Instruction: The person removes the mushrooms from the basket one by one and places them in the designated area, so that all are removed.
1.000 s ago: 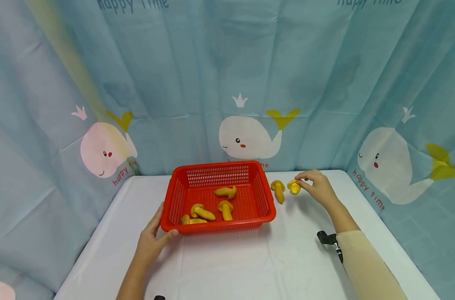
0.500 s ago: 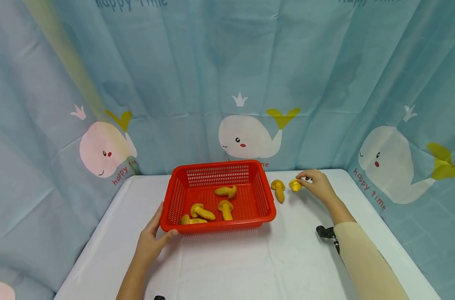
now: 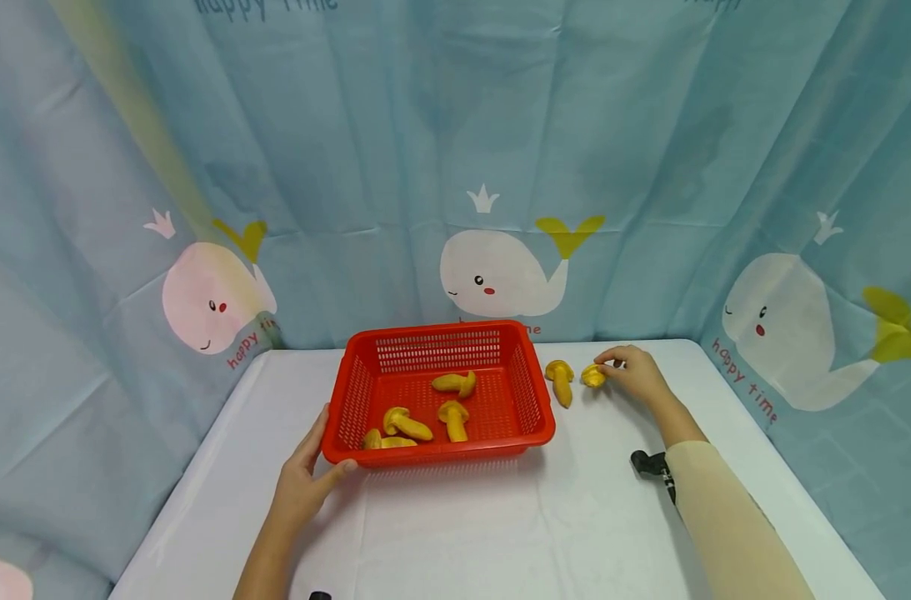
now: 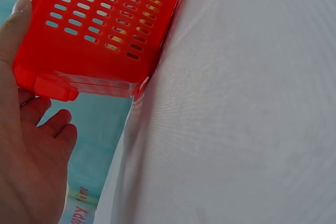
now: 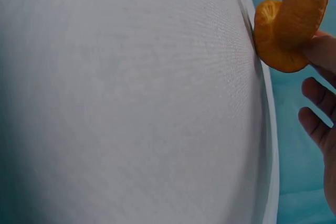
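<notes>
Mushroom point(image 3: 593, 376) in the right hand point(image 3: 635, 374) is a small yellow-orange toy with a rounded cap and a short thick stem; the wrist view shows it point(image 5: 287, 24) as smooth, curved and a deeper orange along the cap's edge. Its long axis looks to run roughly level, out from the fingertips toward the basket side, but in the head view it is too small for cap and stem ends to be told apart. The right hand's thumb and forefinger are curled in and pinch it at their tips, just above the white table point(image 3: 500, 533), while the other fingers hang loose below.

Just beyond the fingertips, on the basket side, a second mushroom point(image 3: 560, 381) lies on the table with its cap at the far end and its stem pointing back toward the person. Further that way stands the red basket point(image 3: 533, 392), holding four more mushrooms point(image 3: 425, 417) lying at mixed angles.

The left hand point(image 3: 301, 483) rests against the basket's near left corner, thumb laid straight along the front wall point(image 4: 105, 35), fingers relaxed beside it and closed round nothing.
</notes>
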Demonstrator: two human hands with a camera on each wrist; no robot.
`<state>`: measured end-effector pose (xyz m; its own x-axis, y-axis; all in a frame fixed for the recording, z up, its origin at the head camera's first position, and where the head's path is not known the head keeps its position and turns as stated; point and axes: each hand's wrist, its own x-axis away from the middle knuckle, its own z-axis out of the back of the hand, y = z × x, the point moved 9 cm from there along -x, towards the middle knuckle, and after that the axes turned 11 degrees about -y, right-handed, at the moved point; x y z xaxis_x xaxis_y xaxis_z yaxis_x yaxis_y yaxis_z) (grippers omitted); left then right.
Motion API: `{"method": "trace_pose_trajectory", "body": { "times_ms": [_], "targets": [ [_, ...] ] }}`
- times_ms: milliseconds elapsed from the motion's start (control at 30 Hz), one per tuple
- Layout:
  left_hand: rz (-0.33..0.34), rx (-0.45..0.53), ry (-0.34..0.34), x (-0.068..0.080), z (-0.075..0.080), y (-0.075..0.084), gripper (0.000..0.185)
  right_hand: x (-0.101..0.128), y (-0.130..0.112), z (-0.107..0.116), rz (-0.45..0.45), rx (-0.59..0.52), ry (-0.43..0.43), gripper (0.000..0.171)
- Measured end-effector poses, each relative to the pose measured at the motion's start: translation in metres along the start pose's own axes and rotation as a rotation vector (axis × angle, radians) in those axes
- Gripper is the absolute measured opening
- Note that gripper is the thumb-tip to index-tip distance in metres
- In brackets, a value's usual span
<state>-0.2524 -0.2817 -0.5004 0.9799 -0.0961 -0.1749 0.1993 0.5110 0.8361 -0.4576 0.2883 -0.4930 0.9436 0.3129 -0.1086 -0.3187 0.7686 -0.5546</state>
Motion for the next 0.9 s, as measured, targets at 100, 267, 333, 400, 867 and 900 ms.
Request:
{"method": "trace_pose_trajectory", "body": {
  "times_ms": [100,267,333,400,867,900],
  "targets": [
    [0.008,-0.002,0.000,0.0006,-0.0001,0.0001,0.097,0.0009,0.0016,-0.0011,-0.028,0.000,-0.020,0.017],
    [0.010,0.009,-0.001,0.0025,0.0006,0.0030,0.097,0.0018,0.0018,-0.0030,-0.054,-0.006,-0.056,0.018],
    [0.009,0.010,-0.004,0.0031,0.0010,0.0040,0.097,0.0027,0.0010,-0.0044,-0.064,-0.025,-0.080,0.020],
    [0.002,0.010,-0.001,0.0033,0.0020,0.0047,0.097,0.0032,0.0002,-0.0059,-0.072,-0.046,-0.103,0.022],
    [0.003,0.013,-0.004,-0.0002,0.0012,0.0019,0.098,0.0070,0.0055,-0.0101,-0.124,-0.066,-0.174,0.032],
    [0.012,0.008,-0.006,-0.0003,0.0009,0.0015,0.097,0.0077,0.0059,-0.0101,-0.124,-0.072,-0.174,0.032]
  ]
}}
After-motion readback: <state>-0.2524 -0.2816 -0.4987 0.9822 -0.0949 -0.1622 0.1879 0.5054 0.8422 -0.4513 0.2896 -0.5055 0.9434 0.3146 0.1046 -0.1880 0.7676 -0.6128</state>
